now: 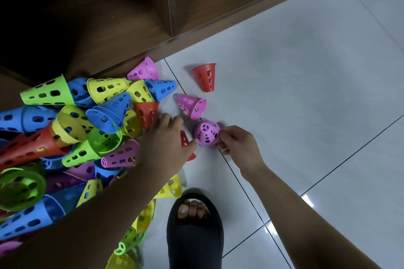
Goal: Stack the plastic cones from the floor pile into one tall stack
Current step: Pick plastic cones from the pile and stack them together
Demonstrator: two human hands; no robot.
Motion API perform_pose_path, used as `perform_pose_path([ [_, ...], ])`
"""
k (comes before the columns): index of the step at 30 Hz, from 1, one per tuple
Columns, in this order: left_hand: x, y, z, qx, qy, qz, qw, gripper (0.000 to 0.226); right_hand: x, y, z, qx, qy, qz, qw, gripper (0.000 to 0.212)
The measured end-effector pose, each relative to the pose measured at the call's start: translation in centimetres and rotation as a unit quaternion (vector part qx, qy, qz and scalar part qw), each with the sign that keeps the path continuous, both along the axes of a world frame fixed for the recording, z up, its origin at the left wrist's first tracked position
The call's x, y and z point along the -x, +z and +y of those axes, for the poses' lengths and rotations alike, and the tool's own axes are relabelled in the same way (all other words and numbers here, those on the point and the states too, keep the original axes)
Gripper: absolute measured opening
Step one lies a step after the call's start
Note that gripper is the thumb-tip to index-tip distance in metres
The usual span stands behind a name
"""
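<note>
A big pile of perforated plastic cones [72, 129] in blue, yellow, green, red and pink covers the floor at the left. A pink cone [207, 132] stands tip up on the tiles, nested over a blue one whose rim shows at its base. My right hand [237, 144] pinches its right side. My left hand [169, 140] reaches over the pile's edge, thumb touching the pink cone's left rim, with a red cone [184, 138] partly hidden under the palm. Another pink cone [192, 105] and a red cone [206, 76] lie loose beyond.
A wooden shelf unit [175, 17] borders the floor at the back. My foot in a black slipper [194, 231] stands on the white tiles [306, 94] near the bottom centre. More yellow and green cones lie beside the slipper at its left.
</note>
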State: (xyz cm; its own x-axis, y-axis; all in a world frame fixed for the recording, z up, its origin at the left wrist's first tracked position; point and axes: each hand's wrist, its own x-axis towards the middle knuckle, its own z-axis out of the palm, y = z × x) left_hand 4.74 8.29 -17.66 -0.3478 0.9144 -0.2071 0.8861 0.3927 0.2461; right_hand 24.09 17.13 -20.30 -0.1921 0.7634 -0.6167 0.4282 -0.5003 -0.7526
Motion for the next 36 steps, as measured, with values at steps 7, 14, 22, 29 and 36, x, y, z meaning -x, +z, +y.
perform_pose_path([
  [7, -0.5, 0.5, -1.0, 0.042, -0.004, 0.053, 0.998, 0.072, 1.5, 0.0, 1.1, -0.162, 0.098, -0.152, 0.97, 0.008],
  [14, -1.0, 0.3, -1.0, 0.075, -0.007, 0.012, 0.997, 0.077, 5.5, 2.0, 2.7, -0.266, 0.155, -0.136, 0.942, 0.044],
  [22, -0.1, 0.4, -0.7, 0.064, 0.046, -0.077, 0.994, 0.075, 9.2, 2.4, 3.6, -0.189, 0.27, -0.204, 0.922, 0.053],
  [29, 1.0, 2.3, -0.3, -0.035, 0.131, -0.183, 0.974, 0.064, 7.7, 3.1, 4.8, -0.093, 0.13, -0.105, 0.982, 0.05],
  [36, -0.4, 3.0, 0.7, -0.138, 0.118, -0.246, 0.952, 0.076, 2.5, 3.3, 2.8, -0.056, -0.044, 0.036, 0.997, 0.043],
])
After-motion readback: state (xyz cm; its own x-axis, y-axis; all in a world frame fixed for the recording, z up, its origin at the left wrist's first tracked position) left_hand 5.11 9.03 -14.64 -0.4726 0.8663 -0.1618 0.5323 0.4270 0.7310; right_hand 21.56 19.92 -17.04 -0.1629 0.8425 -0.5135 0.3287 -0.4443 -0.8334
